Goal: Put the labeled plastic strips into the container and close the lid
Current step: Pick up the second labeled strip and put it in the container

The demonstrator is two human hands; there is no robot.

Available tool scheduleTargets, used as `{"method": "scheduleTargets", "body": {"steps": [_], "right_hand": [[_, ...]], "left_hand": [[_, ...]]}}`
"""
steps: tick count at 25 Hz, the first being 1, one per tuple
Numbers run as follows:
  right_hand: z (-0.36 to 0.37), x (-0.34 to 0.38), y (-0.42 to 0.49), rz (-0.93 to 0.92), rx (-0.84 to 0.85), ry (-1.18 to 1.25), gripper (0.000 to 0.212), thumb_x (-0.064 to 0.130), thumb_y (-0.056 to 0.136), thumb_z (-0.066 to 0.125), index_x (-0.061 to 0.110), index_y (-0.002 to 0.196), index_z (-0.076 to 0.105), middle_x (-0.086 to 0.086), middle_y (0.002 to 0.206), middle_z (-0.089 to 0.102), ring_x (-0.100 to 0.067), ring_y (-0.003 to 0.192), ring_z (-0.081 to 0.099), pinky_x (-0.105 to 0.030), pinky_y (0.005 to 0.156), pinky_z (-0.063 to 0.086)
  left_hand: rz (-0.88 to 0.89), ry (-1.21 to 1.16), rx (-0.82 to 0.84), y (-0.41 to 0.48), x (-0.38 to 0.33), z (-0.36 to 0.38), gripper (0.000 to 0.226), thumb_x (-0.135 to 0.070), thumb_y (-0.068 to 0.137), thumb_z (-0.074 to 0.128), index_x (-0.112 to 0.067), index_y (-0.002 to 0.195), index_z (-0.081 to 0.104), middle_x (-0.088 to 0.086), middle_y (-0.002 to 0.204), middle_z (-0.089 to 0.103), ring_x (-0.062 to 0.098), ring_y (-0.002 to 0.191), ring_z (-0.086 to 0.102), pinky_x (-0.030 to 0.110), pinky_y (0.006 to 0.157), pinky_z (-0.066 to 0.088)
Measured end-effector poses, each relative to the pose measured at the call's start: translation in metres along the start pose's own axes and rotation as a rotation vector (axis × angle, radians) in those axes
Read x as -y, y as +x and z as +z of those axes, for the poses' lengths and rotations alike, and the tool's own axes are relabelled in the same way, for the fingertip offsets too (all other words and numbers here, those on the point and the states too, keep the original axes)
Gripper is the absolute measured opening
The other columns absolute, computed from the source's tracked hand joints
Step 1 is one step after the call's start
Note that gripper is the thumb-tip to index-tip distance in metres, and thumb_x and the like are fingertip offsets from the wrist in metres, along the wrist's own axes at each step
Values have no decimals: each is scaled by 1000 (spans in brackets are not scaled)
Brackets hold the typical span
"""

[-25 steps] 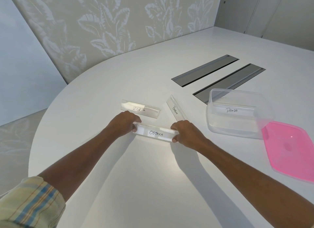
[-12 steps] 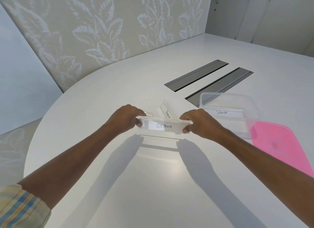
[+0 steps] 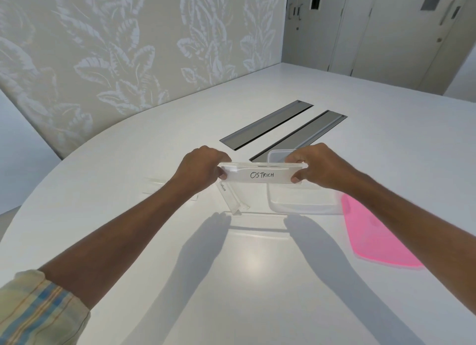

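While the left hand (image 3: pixel 203 168) pinches one end of the strip marked OSTRICH (image 3: pixel 260 175) and the right hand (image 3: pixel 318 167) pinches the other, the strip hangs level in the air, its label facing the camera, with its right half over the near-left part of the clear plastic container (image 3: pixel 304 205). Both hands are clamped on the strip's ends, thumbs below and fingers on top. To do this step well, the person should probably carry the strip further right until its whole length sits inside the container's rim, then lower it flat and let go with both hands together, so that neither end catches on the wall. Below the left hand, a second strip (image 3: pixel 231 198) lies on the white table (image 3: pixel 244 280), and a third strip (image 3: pixel 154 186) shows partly behind the left forearm; their labels are too small to read. The pink lid (image 3: pixel 378 239) lies just beside the container on its right, ready for closing.
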State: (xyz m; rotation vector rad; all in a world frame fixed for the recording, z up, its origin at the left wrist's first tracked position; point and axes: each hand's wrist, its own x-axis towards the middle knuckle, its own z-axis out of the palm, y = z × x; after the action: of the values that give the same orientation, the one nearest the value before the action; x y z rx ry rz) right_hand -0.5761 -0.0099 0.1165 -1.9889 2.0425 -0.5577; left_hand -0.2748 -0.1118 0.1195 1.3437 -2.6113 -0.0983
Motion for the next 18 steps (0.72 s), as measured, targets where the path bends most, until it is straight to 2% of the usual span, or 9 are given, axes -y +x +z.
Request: {"method": "scheduleTargets", "body": {"steps": [5, 11, 15, 18], "right_hand": [[-30, -46, 7, 27, -33, -5, 39, 9, 72, 90, 25, 106, 79, 3, 101, 77, -22, 96, 68, -39, 82, 56], [-42, -96, 19, 79, -2, -39, 38, 5, 73, 88, 19, 107, 79, -2, 105, 77, -26, 101, 69, -44, 88, 58], [-40, -122, 30, 98, 14, -72, 38, 0, 71, 85, 17, 104, 80, -4, 103, 77, -28, 101, 69, -45, 86, 59], [-33, -137, 40, 123, 50, -99, 43, -1, 70, 87, 15, 109, 79, -7, 107, 78, -30, 102, 69, -44, 88, 58]], "left_hand": [[4, -23, -41, 44, -45, 11, 33, -10, 83, 71, -29, 110, 78, 0, 103, 76, 28, 103, 69, 31, 72, 44], [19, 1, -6, 85, -81, 35, 31, -15, 82, 73, -31, 108, 77, 0, 105, 75, 30, 102, 69, 33, 74, 48], [33, 25, -27, 109, -93, 60, 34, -22, 85, 77, -33, 118, 76, 0, 111, 78, 30, 111, 70, 31, 75, 41], [78, 94, -12, 126, -98, 77, 40, -33, 87, 80, -30, 127, 74, -1, 116, 79, 27, 115, 70, 34, 89, 44]]}}
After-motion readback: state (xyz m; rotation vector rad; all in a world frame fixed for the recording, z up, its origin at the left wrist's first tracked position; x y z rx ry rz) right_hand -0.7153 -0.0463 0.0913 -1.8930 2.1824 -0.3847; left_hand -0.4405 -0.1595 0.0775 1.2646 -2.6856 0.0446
